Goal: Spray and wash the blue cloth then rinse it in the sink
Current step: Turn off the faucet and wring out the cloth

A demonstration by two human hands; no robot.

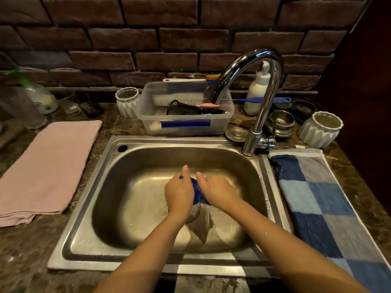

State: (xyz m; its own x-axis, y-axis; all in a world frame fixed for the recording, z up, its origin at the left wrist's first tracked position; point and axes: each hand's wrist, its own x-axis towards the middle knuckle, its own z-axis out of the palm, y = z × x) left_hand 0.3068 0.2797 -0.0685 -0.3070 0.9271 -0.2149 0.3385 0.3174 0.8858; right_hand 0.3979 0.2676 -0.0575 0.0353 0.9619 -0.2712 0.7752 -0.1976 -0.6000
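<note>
– Left hand [178, 194] is dead centre over the sink [84, 208], fingers wrapped round the blue cloth [197, 192], thumb sticking straight up.
– And the right hand [218, 191]?
– Same deal: curled round the other end of the cloth, back of the hand twd the camera. Cloth's bunched up btwn the two hands. Only a dark blue wad shows in the gap, plus a small tip poking out left of the left thumb.
– Where's that vs the drain?
– Right above it. Drain [193, 214] peeks out just below the wrists. Droplets on the right forearm, basin floor looks wet.
– Tap?
– Chrome faucet [257, 115] at the back-right corner, spout arching over to the left. Can't tell if water's running.
– Rest of the counter?
– Pink towel [46, 166] folded flat on the left, blue checked towel [317, 197] on the right, just beside the sink rim. Clear plastic tub [148, 115] behind the sink w/ brushes in it. One white ribbed pot [127, 104] left of the tub, a second pot [321, 130] far right, pump bottle [257, 92] behind the faucet.
</note>
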